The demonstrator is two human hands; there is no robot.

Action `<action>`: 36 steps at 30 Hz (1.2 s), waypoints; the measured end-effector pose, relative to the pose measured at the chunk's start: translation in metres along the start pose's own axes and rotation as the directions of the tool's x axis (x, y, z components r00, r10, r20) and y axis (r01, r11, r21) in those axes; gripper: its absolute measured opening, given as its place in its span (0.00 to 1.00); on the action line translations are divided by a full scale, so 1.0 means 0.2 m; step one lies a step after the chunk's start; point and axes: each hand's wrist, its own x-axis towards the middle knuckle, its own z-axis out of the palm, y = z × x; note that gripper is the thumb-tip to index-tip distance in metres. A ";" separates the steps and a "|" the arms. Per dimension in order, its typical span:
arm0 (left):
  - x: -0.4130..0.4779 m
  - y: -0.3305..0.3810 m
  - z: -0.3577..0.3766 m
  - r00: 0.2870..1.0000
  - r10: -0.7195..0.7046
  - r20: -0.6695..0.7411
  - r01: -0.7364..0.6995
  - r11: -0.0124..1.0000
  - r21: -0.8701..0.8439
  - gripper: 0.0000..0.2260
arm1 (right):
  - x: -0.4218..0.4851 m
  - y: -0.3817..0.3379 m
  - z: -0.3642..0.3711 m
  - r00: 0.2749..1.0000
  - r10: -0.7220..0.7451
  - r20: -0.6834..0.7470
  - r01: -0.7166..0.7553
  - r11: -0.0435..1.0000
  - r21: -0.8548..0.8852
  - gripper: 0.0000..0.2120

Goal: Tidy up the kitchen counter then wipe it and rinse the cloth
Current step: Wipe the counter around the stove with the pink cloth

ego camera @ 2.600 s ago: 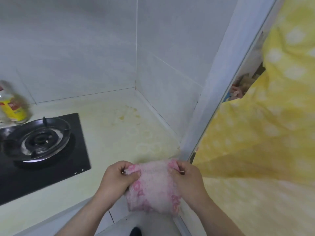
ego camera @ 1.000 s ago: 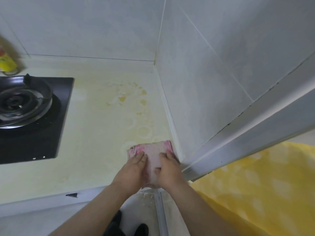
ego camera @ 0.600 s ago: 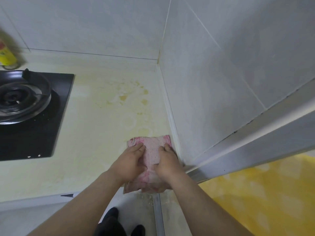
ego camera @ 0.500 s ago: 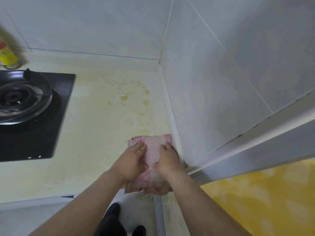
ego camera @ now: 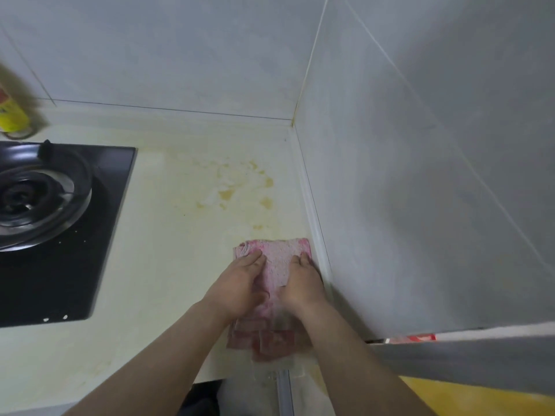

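- Moved: pink cloth [ego camera: 277, 259], earlier held up in the air, now flat on worktop [ego camera: 168, 235], lower centre of frame, beside the right-hand wall.
- Left hand [ego camera: 237, 283], right hand [ego camera: 301, 285]: fingers straight, pressing cloth, gripping nothing.
- Yellow stains [ego camera: 240, 187] just beyond, unwiped; wiping judged barely begun.

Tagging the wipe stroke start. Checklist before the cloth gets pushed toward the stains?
1. Contact: left hand and right hand press flat on the pink cloth: ok.
2. Path: nothing stands between the cloth and the yellow stains: ok.
3. Stains wiped: not ok, they show ahead of the cloth.
4. Cloth apart from the stove: ok.
5. Cloth's near edge on the counter: cannot tell, the wrists hide it.
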 end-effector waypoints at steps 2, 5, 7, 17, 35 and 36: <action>0.04 -0.01 -0.01 1.000 -0.002 0.001 0.002 1.000 0.001 0.39 | 0.03 -0.02 -0.02 1.000 0.013 0.011 -0.013 1.000 -0.002 0.40; 0.09 -0.03 -0.03 1.000 -0.002 -0.007 0.002 1.000 -0.002 0.38 | 0.08 -0.04 -0.05 0.999 0.021 0.029 -0.020 1.000 -0.007 0.42; 0.13 -0.03 -0.05 1.000 0.000 -0.007 0.000 1.000 -0.006 0.38 | 0.12 -0.05 -0.07 0.999 0.020 0.025 -0.020 1.000 -0.015 0.42; 0.33 -0.08 -0.14 1.000 0.011 -0.008 -0.011 0.999 0.033 0.38 | 0.29 -0.13 -0.14 1.000 0.023 0.004 -0.023 1.000 -0.012 0.41; 0.74 -0.26 -0.37 1.000 -0.004 -0.024 0.004 1.000 -0.002 0.39 | 0.71 -0.26 -0.31 0.998 -0.032 -0.057 0.033 0.999 0.017 0.39; 0.76 -0.27 -0.37 1.000 0.000 -0.024 0.000 1.000 -0.001 0.38 | 0.73 -0.26 -0.31 0.997 -0.037 -0.066 0.038 0.999 0.014 0.39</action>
